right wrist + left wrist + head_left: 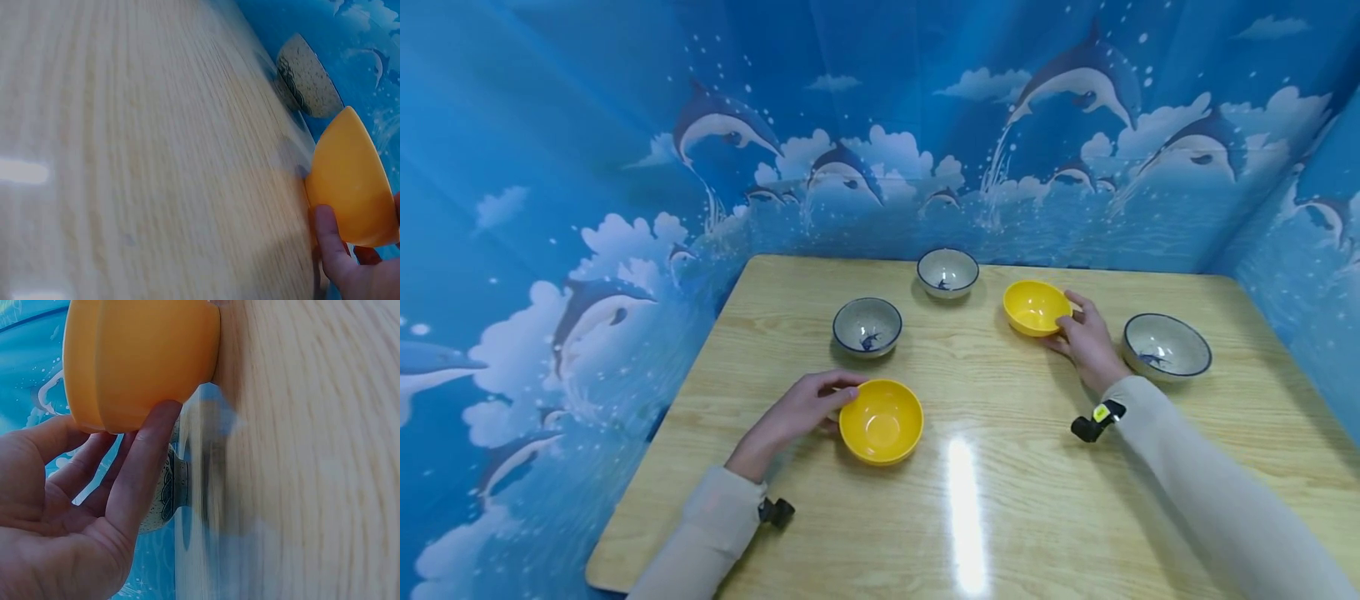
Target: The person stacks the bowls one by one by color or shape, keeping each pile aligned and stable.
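Near the middle of the table, my left hand (801, 412) grips a yellow bowl (882, 425) by its left side. In the left wrist view, fingers (147, 462) press the outer wall of that yellow bowl (147, 356) from its rim to near its base. Farther back and to the right, my right hand (1090, 342) holds another yellow bowl (1036, 308) at its right side. The right wrist view shows the thumb against the lower wall of this yellow bowl (350, 184); the other fingers are partly cut off. Both bowls are upright with nothing inside.
A grey bowl with a dark blue rim (867, 329) stands behind the left yellow bowl. Another grey bowl (947, 273) sits at the table's back edge, and a larger grey bowl (1167, 347) is right of my right hand. A blue dolphin-print curtain (880, 108) hangs behind the wooden table (1000, 517).
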{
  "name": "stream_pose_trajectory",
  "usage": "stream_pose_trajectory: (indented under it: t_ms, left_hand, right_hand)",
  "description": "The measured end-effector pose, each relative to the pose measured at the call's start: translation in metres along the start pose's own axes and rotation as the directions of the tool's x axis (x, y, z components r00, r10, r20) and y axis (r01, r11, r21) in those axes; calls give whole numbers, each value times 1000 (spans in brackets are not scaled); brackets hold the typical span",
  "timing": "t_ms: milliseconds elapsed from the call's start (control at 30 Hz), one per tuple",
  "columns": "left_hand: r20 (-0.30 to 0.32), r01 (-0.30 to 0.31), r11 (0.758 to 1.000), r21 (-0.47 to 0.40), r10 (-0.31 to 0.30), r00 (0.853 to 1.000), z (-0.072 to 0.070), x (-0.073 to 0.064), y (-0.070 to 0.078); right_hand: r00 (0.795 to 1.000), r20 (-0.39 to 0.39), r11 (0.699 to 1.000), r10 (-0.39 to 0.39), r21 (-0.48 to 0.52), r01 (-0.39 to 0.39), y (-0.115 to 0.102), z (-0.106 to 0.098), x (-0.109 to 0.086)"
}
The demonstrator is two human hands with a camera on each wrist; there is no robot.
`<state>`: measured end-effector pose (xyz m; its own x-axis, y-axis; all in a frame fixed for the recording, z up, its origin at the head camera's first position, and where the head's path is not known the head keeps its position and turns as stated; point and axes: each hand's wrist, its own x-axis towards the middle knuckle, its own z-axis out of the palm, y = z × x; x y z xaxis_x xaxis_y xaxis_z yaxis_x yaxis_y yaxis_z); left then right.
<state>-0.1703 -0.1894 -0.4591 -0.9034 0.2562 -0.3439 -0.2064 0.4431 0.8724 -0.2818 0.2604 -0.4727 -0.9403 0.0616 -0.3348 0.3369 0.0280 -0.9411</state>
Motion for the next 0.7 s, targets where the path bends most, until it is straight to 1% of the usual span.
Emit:
stream_pose_trajectory:
  t_ms: [100,233,367,533,700]
  left_hand:
    - [3,1,1000,-3,-1,1000,0,0,0]
    - [4,2,1000,-1,-2,1000,0,1,0]
    - [3,4,1000,6,-4,1000,0,1,1]
    - [-2,4,1000,12,-3,1000,1,0,2]
    - [-2,3,1000,13,-3,1000,1,-1,2]
  right_hand:
    - [1000,12,1000,0,7,0,2,5,-7]
    - [999,31,1000,-6,-9,6,0,12,-17]
    - [998,66,1000,-21,-16,22,-1,18,-29]
    - [995,92,998,-35,-55,40,-3,28,-43]
    - [991,116,993,-71,-90,82,-6,38,-56]
